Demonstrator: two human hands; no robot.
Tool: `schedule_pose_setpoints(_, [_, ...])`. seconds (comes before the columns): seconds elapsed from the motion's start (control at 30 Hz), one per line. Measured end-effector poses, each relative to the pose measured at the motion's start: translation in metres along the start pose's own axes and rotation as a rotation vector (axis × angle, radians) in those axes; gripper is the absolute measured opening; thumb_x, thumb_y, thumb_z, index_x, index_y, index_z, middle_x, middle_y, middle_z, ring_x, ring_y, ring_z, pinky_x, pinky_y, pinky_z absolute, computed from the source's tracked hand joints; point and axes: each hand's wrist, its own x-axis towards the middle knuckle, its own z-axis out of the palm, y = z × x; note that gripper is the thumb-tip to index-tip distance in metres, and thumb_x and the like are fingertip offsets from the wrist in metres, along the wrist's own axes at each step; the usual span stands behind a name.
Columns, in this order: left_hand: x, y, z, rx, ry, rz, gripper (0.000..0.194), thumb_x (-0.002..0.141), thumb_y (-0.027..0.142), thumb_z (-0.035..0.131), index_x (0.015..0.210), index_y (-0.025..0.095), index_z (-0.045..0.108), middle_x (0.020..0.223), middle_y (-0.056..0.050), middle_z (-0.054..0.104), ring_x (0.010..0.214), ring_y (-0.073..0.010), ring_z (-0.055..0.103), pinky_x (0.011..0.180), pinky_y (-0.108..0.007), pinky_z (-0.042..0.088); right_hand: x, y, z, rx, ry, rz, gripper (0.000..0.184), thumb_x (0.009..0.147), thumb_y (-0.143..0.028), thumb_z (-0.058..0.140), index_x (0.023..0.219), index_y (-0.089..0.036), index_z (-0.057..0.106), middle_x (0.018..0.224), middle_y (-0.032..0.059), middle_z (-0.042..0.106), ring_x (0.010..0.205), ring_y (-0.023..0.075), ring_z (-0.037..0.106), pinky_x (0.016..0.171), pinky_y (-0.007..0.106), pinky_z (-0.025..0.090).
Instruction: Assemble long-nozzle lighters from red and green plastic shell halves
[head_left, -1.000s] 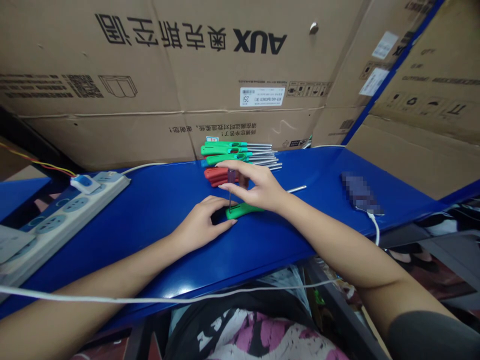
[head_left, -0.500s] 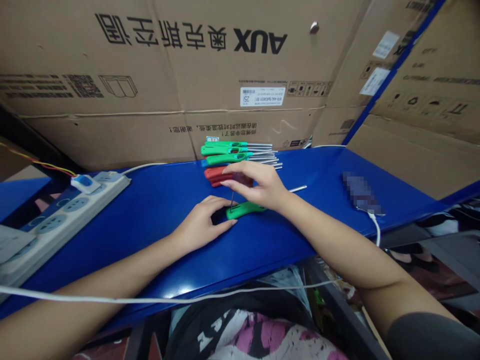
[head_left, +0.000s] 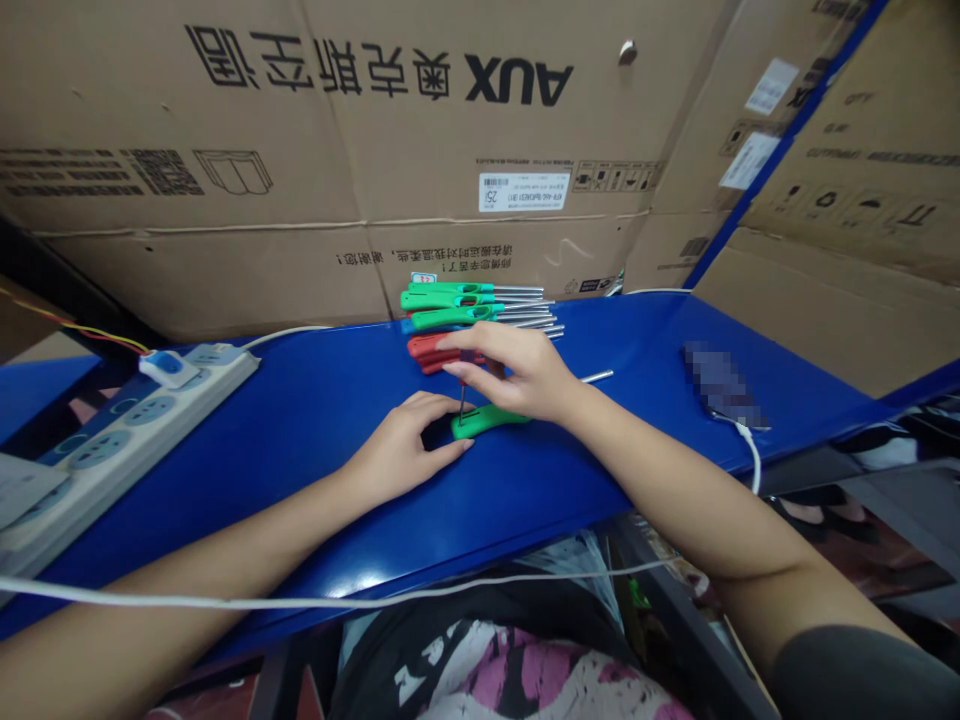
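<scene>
A green long-nosed gas lighter [head_left: 491, 418] lies on the blue tabletop [head_left: 315, 400], its metal tube pointing right. Thumb and fingers of my left hand [head_left: 401, 440] pinch the rounded handle end against the table. My right hand [head_left: 525, 365] is closed around a screwdriver [head_left: 463, 400] held upright, its thin dark shaft reaching down to that same end of the lighter. Most of the screwdriver's handle is hidden by my fingers. Just beyond my right hand sits a row of similar lighters, several green [head_left: 454, 318] and some red [head_left: 429, 347], tubes to the right.
A white power strip [head_left: 150, 430] with a plug runs along the left. To the right rests a phone [head_left: 724, 385] with a white cable. Cardboard [head_left: 390, 170] walls the back and right. Another white cable [head_left: 375, 602] crosses in front of me over my left forearm.
My right hand has turned very slightly around the screwdriver, fingers shifting a little. The left hand and the lighter stay in place.
</scene>
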Motion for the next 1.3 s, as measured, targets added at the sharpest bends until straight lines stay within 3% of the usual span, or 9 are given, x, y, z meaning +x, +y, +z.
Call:
schedule_pose_setpoints(0.13, [0.0002,0.0005,-0.0005,-0.005,-0.006,0.005,0.029,0.088,0.034,0.069,0.113,0.021,0.068,0.112,-0.004,0.073,0.106,-0.0231,0.064,0.097,-0.040,0.051,0.0013,-0.0026,0.0029,0.168,-0.039,0.051,0.034,0.104,-0.024,0.038,0.131,-0.016,0.058,0.116,0.0073,0.073,0.091,0.0109,0.070,0.083,0.026,0.057])
schedule_pose_setpoints(0.37, [0.0007,0.0019,-0.0011,-0.008,0.000,0.006,0.028,0.088,0.033,0.068,0.113,0.021,0.069,0.114,-0.004,0.073,0.109,-0.0233,0.064,0.099,-0.039,0.050,-0.0001,0.0029,0.0007,-0.020,0.049,-0.015,0.021,0.096,-0.031,0.061,0.107,-0.017,0.069,0.101,0.0042,0.077,0.079,0.0123,0.070,0.076,0.024,0.056])
schedule_pose_setpoints(0.5, [0.0009,0.0010,-0.0008,0.002,0.004,0.016,0.029,0.088,0.033,0.068,0.113,0.020,0.069,0.112,-0.005,0.073,0.107,-0.0233,0.064,0.097,-0.039,0.051,0.0000,-0.0001,0.0014,0.010,-0.013,0.005,0.030,0.102,-0.025,0.044,0.124,-0.017,0.063,0.116,0.0069,0.073,0.098,0.0141,0.070,0.088,0.028,0.056])
schedule_pose_setpoints(0.6, [0.0008,0.0011,-0.0008,0.003,0.000,0.011,0.028,0.088,0.033,0.068,0.113,0.021,0.069,0.111,-0.004,0.074,0.106,-0.0234,0.065,0.097,-0.040,0.051,0.0004,-0.0002,0.0042,0.121,-0.035,0.057,0.034,0.104,-0.025,0.039,0.131,-0.017,0.057,0.119,0.0076,0.072,0.091,0.0120,0.070,0.085,0.028,0.057])
schedule_pose_setpoints(0.8, [0.0010,0.0030,-0.0015,-0.011,-0.011,-0.001,0.027,0.089,0.034,0.066,0.113,0.022,0.069,0.115,-0.005,0.073,0.110,-0.0247,0.064,0.100,-0.043,0.050,-0.0009,0.0049,0.0008,-0.008,-0.006,0.025,0.025,0.097,-0.035,0.058,0.112,-0.018,0.068,0.107,0.0055,0.076,0.091,0.0151,0.071,0.082,0.027,0.056])
schedule_pose_setpoints(0.93, [0.0011,0.0027,-0.0017,-0.001,0.002,-0.001,0.028,0.088,0.035,0.066,0.113,0.021,0.068,0.113,-0.006,0.074,0.108,-0.0254,0.065,0.099,-0.044,0.051,-0.0007,0.0010,0.0018,-0.006,-0.013,0.002,0.028,0.101,-0.028,0.049,0.122,-0.018,0.064,0.115,0.0069,0.073,0.100,0.0154,0.069,0.087,0.029,0.055])
schedule_pose_setpoints(1.03, [0.0007,0.0025,-0.0017,0.006,0.001,-0.002,0.028,0.088,0.035,0.066,0.112,0.021,0.068,0.112,-0.006,0.074,0.107,-0.0252,0.065,0.098,-0.043,0.051,-0.0004,-0.0010,0.0058,0.075,0.021,0.017,0.031,0.102,-0.023,0.044,0.127,-0.017,0.061,0.116,0.0076,0.073,0.095,0.0134,0.070,0.085,0.028,0.057])
schedule_pose_setpoints(1.23, [0.0005,0.0027,-0.0017,0.000,-0.007,-0.002,0.027,0.089,0.035,0.065,0.113,0.022,0.068,0.114,-0.005,0.073,0.109,-0.0253,0.064,0.100,-0.042,0.050,-0.0018,0.0022,0.0040,-0.002,0.068,0.008,0.022,0.094,-0.033,0.063,0.106,-0.015,0.070,0.102,0.0063,0.077,0.085,0.0138,0.072,0.081,0.025,0.057])
schedule_pose_setpoints(1.3, [0.0008,0.0023,-0.0016,0.005,-0.004,0.003,0.027,0.089,0.034,0.066,0.113,0.022,0.068,0.114,-0.005,0.073,0.109,-0.0251,0.064,0.099,-0.042,0.050,-0.0020,0.0013,0.0020,-0.024,0.033,0.003,0.024,0.097,-0.033,0.058,0.111,-0.016,0.069,0.107,0.0067,0.077,0.091,0.0148,0.072,0.085,0.026,0.057])
